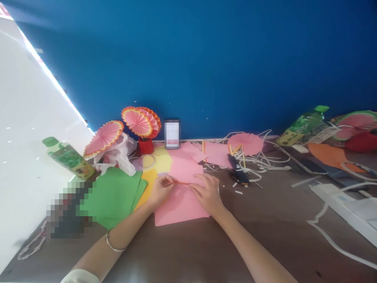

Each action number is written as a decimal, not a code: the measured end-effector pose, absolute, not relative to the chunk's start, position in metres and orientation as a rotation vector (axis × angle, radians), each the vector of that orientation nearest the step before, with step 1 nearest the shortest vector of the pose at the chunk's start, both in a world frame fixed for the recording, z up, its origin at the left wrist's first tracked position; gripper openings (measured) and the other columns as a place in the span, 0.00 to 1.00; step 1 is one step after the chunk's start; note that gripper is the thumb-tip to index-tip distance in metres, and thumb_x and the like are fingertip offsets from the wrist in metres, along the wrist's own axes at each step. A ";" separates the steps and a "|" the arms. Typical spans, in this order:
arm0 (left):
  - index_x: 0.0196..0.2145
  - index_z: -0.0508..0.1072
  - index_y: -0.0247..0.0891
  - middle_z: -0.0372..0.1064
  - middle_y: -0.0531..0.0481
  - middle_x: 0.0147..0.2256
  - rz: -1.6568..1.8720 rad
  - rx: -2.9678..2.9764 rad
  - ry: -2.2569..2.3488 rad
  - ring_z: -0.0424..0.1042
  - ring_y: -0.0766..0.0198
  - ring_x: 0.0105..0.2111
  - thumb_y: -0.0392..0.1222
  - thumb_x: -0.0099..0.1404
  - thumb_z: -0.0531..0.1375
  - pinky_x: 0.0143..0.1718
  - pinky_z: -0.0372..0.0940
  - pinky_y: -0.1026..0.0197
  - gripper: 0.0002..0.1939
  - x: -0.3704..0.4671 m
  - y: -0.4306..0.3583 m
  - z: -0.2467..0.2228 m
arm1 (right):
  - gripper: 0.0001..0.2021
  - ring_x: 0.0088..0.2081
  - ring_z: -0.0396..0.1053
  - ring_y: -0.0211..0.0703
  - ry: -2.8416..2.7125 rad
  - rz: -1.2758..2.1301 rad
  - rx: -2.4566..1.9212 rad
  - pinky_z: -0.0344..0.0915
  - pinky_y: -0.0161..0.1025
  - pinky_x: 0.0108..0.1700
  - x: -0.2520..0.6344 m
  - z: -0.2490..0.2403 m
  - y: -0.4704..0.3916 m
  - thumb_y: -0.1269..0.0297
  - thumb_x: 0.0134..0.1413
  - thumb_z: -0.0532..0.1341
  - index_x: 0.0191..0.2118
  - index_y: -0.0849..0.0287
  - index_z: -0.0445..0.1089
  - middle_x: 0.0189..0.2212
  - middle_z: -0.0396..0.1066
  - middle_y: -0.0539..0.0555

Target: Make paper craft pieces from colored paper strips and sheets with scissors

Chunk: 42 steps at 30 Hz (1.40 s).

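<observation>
The mid-frame paper strip (pixel 183 183) looks light and creasable (hold its ends): left hand (pixel 160 190) pinching it, right hand (pixel 208 194) grip unclear.

Blocked left: bottle (pixel 69 158), bag (pixel 123 155) | blocked ahead: red pot (pixel 145 146), phone (pixel 172 135), blue wall (pixel 206 78) | blocked ahead-right: black tool (pixel 239 172), cables (pixel 278 168) | passable over: green paper (pixel 113 194), flat | open: table (pixel 265 220) between right hand (pixel 208 194) and white box (pixel 349 214), cables near box
</observation>
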<state>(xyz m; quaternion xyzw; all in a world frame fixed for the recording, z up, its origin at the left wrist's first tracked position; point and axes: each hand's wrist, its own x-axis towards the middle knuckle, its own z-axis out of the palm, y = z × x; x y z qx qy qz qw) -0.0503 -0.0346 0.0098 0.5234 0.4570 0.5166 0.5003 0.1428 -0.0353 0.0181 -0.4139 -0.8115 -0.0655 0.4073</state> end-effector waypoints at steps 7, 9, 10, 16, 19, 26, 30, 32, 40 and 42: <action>0.21 0.71 0.36 0.72 0.45 0.36 1.210 1.323 1.036 0.70 0.60 0.38 0.36 0.51 0.60 0.40 0.63 0.58 0.03 -0.055 -0.035 0.005 | 0.06 0.32 0.67 0.36 -2.076 -0.042 -1.014 0.50 0.43 0.44 0.146 0.015 -0.031 0.66 0.55 0.57 0.31 0.54 0.71 0.30 0.72 0.49; 0.22 0.74 0.37 0.73 0.44 0.37 1.197 1.349 1.026 0.70 0.58 0.40 0.38 0.52 0.60 0.42 0.63 0.56 0.05 -0.057 -0.034 0.002 | 0.05 0.31 0.67 0.36 -2.080 -0.023 -1.000 0.50 0.42 0.43 0.147 0.014 -0.030 0.65 0.54 0.58 0.31 0.55 0.70 0.28 0.73 0.48; 0.23 0.75 0.38 0.73 0.44 0.37 1.190 1.347 1.026 0.70 0.57 0.40 0.39 0.53 0.60 0.42 0.63 0.55 0.05 -0.058 -0.033 0.001 | 0.05 0.31 0.66 0.36 -2.079 -0.020 -0.998 0.50 0.42 0.43 0.147 0.014 -0.030 0.65 0.54 0.58 0.30 0.55 0.70 0.28 0.72 0.48; 0.29 0.76 0.38 0.74 0.45 0.36 1.169 1.277 1.077 0.71 0.59 0.38 0.44 0.53 0.61 0.41 0.64 0.56 0.08 -0.057 -0.031 0.002 | 0.06 0.32 0.65 0.38 -2.112 -0.004 -1.004 0.50 0.42 0.42 0.148 0.013 -0.029 0.67 0.54 0.58 0.28 0.56 0.70 0.27 0.72 0.48; 0.26 0.73 0.37 0.73 0.46 0.36 1.206 1.266 1.062 0.70 0.60 0.37 0.44 0.54 0.60 0.39 0.64 0.58 0.07 -0.056 -0.031 0.002 | 0.06 0.31 0.65 0.38 -2.119 -0.011 -1.014 0.50 0.42 0.42 0.148 0.012 -0.029 0.68 0.53 0.58 0.27 0.56 0.69 0.26 0.71 0.48; 0.27 0.73 0.38 0.72 0.48 0.30 1.177 1.405 1.085 0.70 0.62 0.33 0.44 0.56 0.58 0.39 0.63 0.59 0.08 -0.054 -0.034 0.009 | 0.05 0.32 0.65 0.39 -2.090 0.034 -0.950 0.58 0.42 0.41 0.148 0.010 -0.029 0.70 0.53 0.57 0.31 0.56 0.70 0.28 0.70 0.51; 0.31 0.74 0.38 0.72 0.47 0.32 1.183 1.383 1.059 0.70 0.61 0.34 0.45 0.54 0.61 0.39 0.64 0.59 0.09 -0.052 -0.035 0.012 | 0.06 0.33 0.66 0.40 -2.071 0.200 -0.886 0.64 0.40 0.38 0.145 0.011 -0.031 0.71 0.54 0.56 0.33 0.56 0.70 0.29 0.68 0.52; 0.31 0.73 0.37 0.72 0.47 0.32 1.184 1.322 1.053 0.70 0.62 0.33 0.45 0.53 0.62 0.38 0.64 0.59 0.10 -0.052 -0.034 0.010 | 0.06 0.34 0.66 0.40 -2.021 0.258 -0.892 0.66 0.39 0.37 0.145 0.011 -0.031 0.70 0.53 0.56 0.35 0.56 0.69 0.30 0.66 0.53; 0.33 0.73 0.36 0.70 0.47 0.34 1.187 1.171 1.061 0.69 0.65 0.30 0.45 0.51 0.63 0.33 0.64 0.62 0.13 -0.055 -0.033 0.005 | 0.05 0.35 0.67 0.41 -2.004 0.289 -0.877 0.68 0.40 0.38 0.147 0.009 -0.029 0.71 0.52 0.57 0.32 0.56 0.69 0.34 0.65 0.55; 0.34 0.72 0.36 0.70 0.47 0.34 1.199 1.144 1.062 0.68 0.65 0.31 0.45 0.51 0.63 0.34 0.64 0.62 0.13 -0.055 -0.033 0.006 | 0.05 0.36 0.67 0.41 -2.007 0.261 -0.887 0.67 0.41 0.39 0.148 0.010 -0.029 0.71 0.53 0.56 0.31 0.56 0.69 0.34 0.65 0.55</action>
